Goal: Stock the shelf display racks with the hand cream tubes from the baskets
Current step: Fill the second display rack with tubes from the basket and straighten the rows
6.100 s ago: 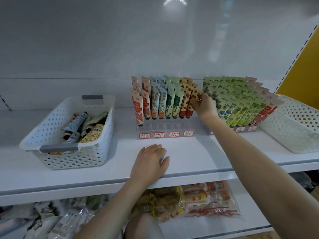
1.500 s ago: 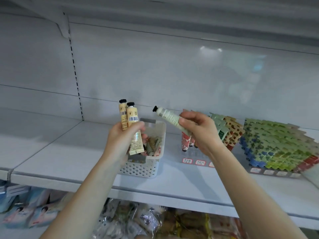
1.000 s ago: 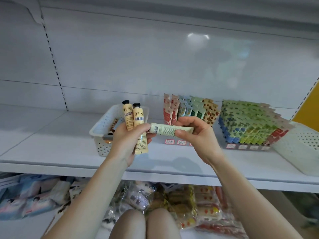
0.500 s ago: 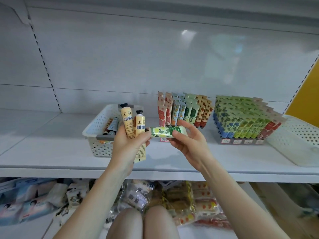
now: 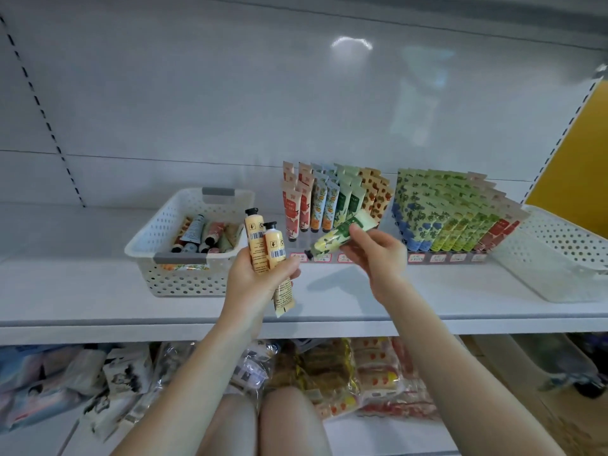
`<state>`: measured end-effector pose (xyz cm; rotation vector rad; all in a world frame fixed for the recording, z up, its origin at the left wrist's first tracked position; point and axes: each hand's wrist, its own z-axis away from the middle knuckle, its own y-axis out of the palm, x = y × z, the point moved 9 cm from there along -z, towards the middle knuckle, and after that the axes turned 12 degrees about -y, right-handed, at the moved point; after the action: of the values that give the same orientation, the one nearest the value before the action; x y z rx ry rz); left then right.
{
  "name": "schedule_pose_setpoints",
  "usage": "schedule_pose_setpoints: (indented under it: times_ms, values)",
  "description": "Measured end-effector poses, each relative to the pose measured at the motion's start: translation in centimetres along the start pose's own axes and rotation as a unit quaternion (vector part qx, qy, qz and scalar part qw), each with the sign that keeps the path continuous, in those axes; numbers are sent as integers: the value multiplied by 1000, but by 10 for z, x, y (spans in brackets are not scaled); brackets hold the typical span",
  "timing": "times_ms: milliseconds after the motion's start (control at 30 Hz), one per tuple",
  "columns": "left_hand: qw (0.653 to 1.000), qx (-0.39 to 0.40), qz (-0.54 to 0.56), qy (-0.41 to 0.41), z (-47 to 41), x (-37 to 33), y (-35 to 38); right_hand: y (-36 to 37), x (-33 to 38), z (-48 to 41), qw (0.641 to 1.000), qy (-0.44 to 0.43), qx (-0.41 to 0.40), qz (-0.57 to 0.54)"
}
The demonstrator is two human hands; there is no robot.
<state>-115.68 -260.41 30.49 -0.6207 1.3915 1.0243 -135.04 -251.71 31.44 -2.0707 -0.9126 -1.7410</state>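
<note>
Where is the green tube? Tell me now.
Head view, centre: the green tube is pinched in the right hand, cap tilted down-left, before the left display rack, right of the yellow tubes in the left hand.

- We see soft, cool, even light from overhead; a pale glare patch sits on the back panel (image 5: 351,44) high above the right hand (image 5: 378,258).
- A faint shadow lies on the shelf (image 5: 98,291) under that hand.
- Our wide lens bows lines far beside the left hand (image 5: 253,284).
- Packets (image 5: 329,366) below both hands look blurred.
</note>
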Motion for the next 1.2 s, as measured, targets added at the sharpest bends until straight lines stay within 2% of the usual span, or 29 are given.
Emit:
schedule_pose_setpoints:
  times_ms: [67, 167, 400, 767, 933, 1200]
  values:
    - [1000, 8, 8, -3, -2, 1, 3, -17, 16, -21, 990, -72, -34, 112]
    - [999, 19, 18, -19, -6, 5, 9, -29, 34, -48, 965, -144, -57, 210]
    - [997, 45, 49, -42, -21, 11, 17, -11, 42, -86, 911, -202, -11, 359]
    - [997, 46, 51, -24, -36, 15, 12, 15, 6, -102, 890, -194, 65, 407]
    - [998, 47, 45, -27, -40, 19, 12, 19, 4, -105, 891, -195, 72, 404]
    - [997, 51, 45, -31, -42, 21, 15, 27, 3, -111, 869, -199, 92, 443]
